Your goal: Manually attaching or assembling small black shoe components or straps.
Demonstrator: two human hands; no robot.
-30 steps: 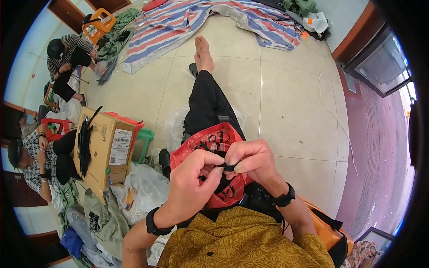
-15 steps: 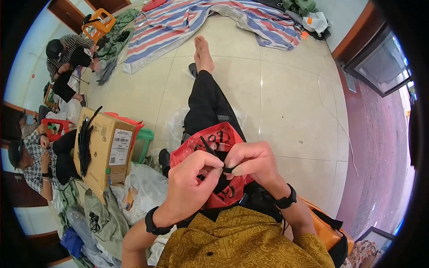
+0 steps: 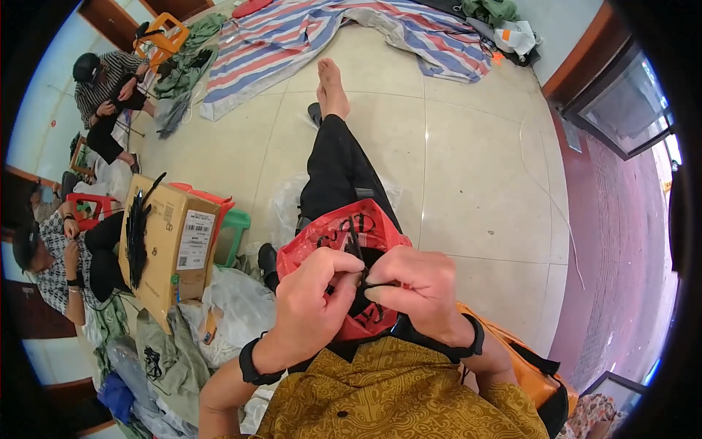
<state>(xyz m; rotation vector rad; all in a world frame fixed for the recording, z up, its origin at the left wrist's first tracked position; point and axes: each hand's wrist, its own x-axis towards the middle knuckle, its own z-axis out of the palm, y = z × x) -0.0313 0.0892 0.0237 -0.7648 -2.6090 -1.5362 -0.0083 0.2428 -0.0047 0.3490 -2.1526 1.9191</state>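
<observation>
Above my lap, my left hand (image 3: 314, 296) is closed, thumb against fingers, on a thin black strip (image 3: 353, 241) whose dark end points up past the fingertips. My right hand (image 3: 418, 289) pinches the strip close beside it, and the two sets of fingertips nearly touch. The strip's exact kind is too small to tell, and my fingers hide its middle. Beneath both hands, a red plastic bag (image 3: 294, 256) with black print lies open on my lap, with black material inside.
To the left stands a cardboard box (image 3: 194, 252) with a bundle of black strips (image 3: 137, 238) on top. Clear plastic bags (image 3: 238, 304) and green cloth (image 3: 175, 351) lie below it. Two people sit at the left. A striped sheet (image 3: 270, 44) covers the far floor. An orange bag (image 3: 512, 358) sits at my right.
My right hand has turned and shifted slightly, its knuckles now higher over the strip. The strip's free end has swung more upright. The far seated person has raised a hand.
</observation>
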